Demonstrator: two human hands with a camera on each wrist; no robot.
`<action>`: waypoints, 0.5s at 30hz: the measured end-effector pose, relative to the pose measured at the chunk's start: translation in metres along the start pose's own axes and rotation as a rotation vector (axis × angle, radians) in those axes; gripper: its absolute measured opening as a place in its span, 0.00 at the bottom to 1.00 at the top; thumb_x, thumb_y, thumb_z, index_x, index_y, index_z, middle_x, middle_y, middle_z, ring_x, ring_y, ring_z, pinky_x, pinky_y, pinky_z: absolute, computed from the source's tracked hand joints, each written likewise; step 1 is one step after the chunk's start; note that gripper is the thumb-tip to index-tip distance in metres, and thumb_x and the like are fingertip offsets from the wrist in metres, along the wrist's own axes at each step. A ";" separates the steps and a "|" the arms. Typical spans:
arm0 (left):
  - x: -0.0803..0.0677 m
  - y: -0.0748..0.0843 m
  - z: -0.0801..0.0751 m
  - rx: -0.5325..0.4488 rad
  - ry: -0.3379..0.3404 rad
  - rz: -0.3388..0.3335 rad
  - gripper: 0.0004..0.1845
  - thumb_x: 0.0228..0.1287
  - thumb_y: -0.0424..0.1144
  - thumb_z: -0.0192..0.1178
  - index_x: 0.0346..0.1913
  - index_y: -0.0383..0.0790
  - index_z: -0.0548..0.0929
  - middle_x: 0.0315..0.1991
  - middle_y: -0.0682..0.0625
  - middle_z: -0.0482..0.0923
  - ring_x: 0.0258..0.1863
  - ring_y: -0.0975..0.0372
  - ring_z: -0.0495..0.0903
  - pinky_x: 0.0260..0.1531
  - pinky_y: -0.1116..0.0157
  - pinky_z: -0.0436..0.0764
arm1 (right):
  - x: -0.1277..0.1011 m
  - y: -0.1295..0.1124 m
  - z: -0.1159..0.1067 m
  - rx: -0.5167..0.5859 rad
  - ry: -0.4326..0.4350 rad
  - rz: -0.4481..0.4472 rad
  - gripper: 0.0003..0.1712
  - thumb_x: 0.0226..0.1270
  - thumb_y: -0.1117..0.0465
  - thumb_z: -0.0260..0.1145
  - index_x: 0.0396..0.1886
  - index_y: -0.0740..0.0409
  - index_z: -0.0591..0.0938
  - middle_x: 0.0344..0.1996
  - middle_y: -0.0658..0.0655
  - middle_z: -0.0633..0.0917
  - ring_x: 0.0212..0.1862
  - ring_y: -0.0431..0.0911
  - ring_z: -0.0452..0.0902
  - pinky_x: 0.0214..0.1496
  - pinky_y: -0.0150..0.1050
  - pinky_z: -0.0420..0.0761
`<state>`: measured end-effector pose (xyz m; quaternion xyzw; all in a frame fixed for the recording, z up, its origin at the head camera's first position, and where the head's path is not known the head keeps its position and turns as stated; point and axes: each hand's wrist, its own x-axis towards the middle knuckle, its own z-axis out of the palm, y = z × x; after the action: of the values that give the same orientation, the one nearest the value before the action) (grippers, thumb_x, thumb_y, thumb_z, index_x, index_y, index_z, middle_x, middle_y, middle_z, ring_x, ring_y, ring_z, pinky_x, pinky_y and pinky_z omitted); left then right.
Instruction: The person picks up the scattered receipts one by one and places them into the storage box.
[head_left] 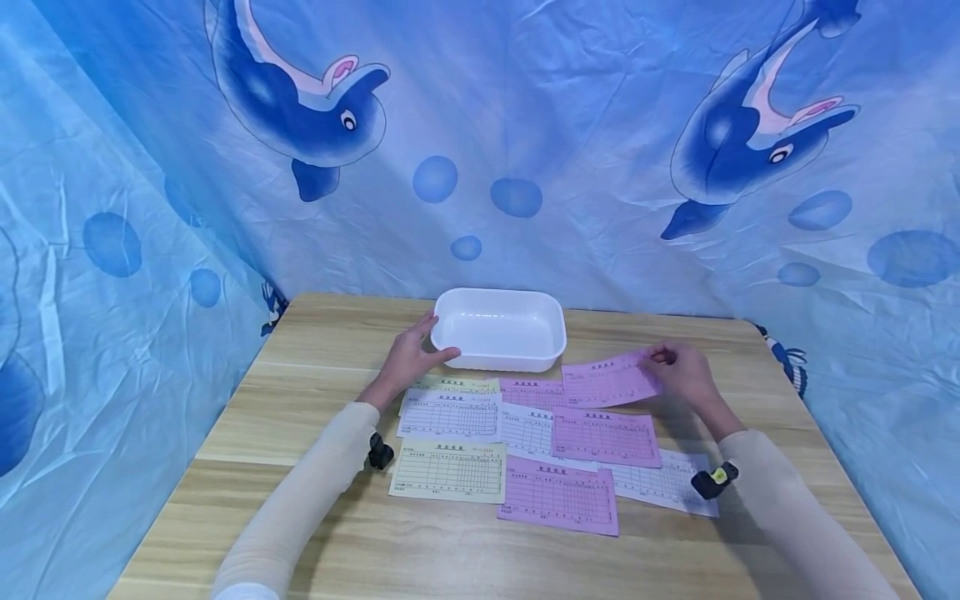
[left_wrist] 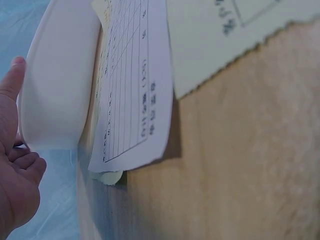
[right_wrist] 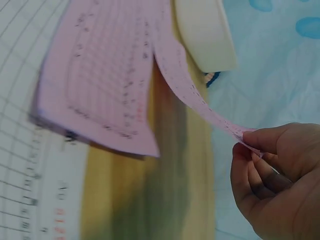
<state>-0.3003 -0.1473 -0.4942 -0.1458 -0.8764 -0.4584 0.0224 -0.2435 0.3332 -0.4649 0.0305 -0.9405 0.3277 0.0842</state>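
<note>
Left hand [head_left: 411,357] open (fingers relaxed), right hand [head_left: 684,372] pinching, both forearms outstretched

Both arms wear long, close-fitting cream sleeves [head_left: 315,492] that run down to the wrists and leave the hands bare. A small black device [head_left: 380,452] sits strapped at the left wrist. The right wrist carries a like black device [head_left: 715,479] with a yellow-green patch on its top face. The left hand [head_left: 408,358] and right hand [head_left: 686,373] show no gloves or rings.
</note>
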 end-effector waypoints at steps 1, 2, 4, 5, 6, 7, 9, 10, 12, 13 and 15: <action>0.000 0.000 0.000 0.001 0.000 0.001 0.55 0.57 0.60 0.74 0.78 0.31 0.61 0.81 0.43 0.52 0.80 0.50 0.53 0.77 0.50 0.60 | 0.000 -0.002 -0.002 -0.002 0.006 -0.010 0.09 0.67 0.64 0.72 0.41 0.67 0.85 0.37 0.66 0.88 0.41 0.56 0.84 0.38 0.32 0.80; 0.000 0.000 0.000 0.001 0.000 0.002 0.55 0.57 0.60 0.74 0.78 0.31 0.61 0.81 0.42 0.53 0.80 0.50 0.53 0.77 0.50 0.59 | 0.001 -0.003 -0.004 -0.005 0.013 -0.020 0.09 0.67 0.64 0.72 0.41 0.67 0.85 0.37 0.66 0.88 0.40 0.56 0.84 0.37 0.31 0.79; 0.000 0.000 0.000 0.001 0.001 0.004 0.55 0.57 0.60 0.74 0.78 0.31 0.61 0.81 0.42 0.53 0.80 0.49 0.53 0.77 0.49 0.60 | 0.002 -0.005 -0.007 -0.016 0.021 -0.028 0.09 0.67 0.65 0.72 0.40 0.67 0.85 0.37 0.65 0.88 0.40 0.55 0.84 0.36 0.29 0.78; 0.000 0.000 0.000 0.000 0.000 0.004 0.55 0.57 0.60 0.74 0.78 0.31 0.61 0.81 0.42 0.53 0.80 0.49 0.53 0.77 0.49 0.60 | 0.003 -0.007 -0.009 -0.020 0.020 -0.027 0.09 0.67 0.64 0.72 0.40 0.67 0.85 0.37 0.66 0.88 0.39 0.55 0.84 0.35 0.30 0.78; 0.000 -0.001 0.000 0.000 0.000 0.003 0.55 0.57 0.60 0.74 0.78 0.31 0.61 0.81 0.42 0.53 0.80 0.49 0.53 0.77 0.49 0.59 | 0.004 -0.008 -0.010 -0.023 0.018 -0.029 0.09 0.67 0.64 0.72 0.41 0.67 0.85 0.37 0.66 0.88 0.39 0.55 0.84 0.35 0.30 0.79; 0.000 -0.001 0.000 0.000 -0.001 0.002 0.55 0.57 0.61 0.73 0.78 0.31 0.61 0.81 0.42 0.52 0.80 0.49 0.53 0.77 0.49 0.59 | 0.004 -0.009 -0.013 -0.030 0.014 -0.024 0.09 0.68 0.64 0.72 0.41 0.67 0.86 0.37 0.66 0.88 0.40 0.56 0.84 0.35 0.31 0.79; 0.000 -0.001 0.000 0.000 0.000 0.001 0.55 0.58 0.61 0.73 0.78 0.31 0.61 0.81 0.42 0.52 0.80 0.49 0.53 0.77 0.49 0.59 | 0.006 -0.013 -0.018 -0.031 0.001 -0.008 0.10 0.69 0.62 0.71 0.42 0.66 0.86 0.38 0.65 0.88 0.39 0.55 0.84 0.34 0.31 0.78; 0.000 -0.001 0.000 -0.001 0.000 0.001 0.55 0.58 0.61 0.73 0.78 0.31 0.61 0.81 0.41 0.52 0.80 0.49 0.53 0.77 0.49 0.59 | 0.007 -0.015 -0.020 -0.030 -0.004 -0.002 0.10 0.69 0.61 0.71 0.42 0.66 0.86 0.38 0.65 0.88 0.39 0.54 0.84 0.34 0.30 0.78; 0.000 -0.001 0.000 0.002 -0.001 0.001 0.55 0.58 0.61 0.73 0.77 0.31 0.61 0.81 0.42 0.52 0.80 0.49 0.53 0.77 0.50 0.59 | 0.009 -0.019 -0.026 -0.027 -0.009 0.014 0.11 0.70 0.60 0.71 0.43 0.65 0.86 0.38 0.65 0.88 0.39 0.53 0.83 0.33 0.30 0.78; 0.000 -0.001 0.000 0.004 -0.001 0.002 0.55 0.58 0.61 0.73 0.77 0.31 0.61 0.81 0.42 0.53 0.80 0.49 0.53 0.77 0.50 0.59 | 0.010 -0.021 -0.029 -0.024 -0.008 0.020 0.11 0.70 0.60 0.71 0.43 0.65 0.86 0.38 0.64 0.88 0.38 0.52 0.83 0.32 0.29 0.78; 0.000 -0.001 0.000 0.003 0.001 0.003 0.55 0.58 0.60 0.73 0.77 0.31 0.61 0.81 0.41 0.53 0.80 0.49 0.53 0.77 0.50 0.60 | 0.012 -0.026 -0.034 -0.016 0.003 0.027 0.12 0.70 0.58 0.71 0.43 0.65 0.87 0.38 0.64 0.88 0.37 0.50 0.83 0.30 0.29 0.79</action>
<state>-0.3006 -0.1475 -0.4950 -0.1471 -0.8770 -0.4569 0.0236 -0.2478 0.3341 -0.4206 0.0169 -0.9433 0.3213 0.0813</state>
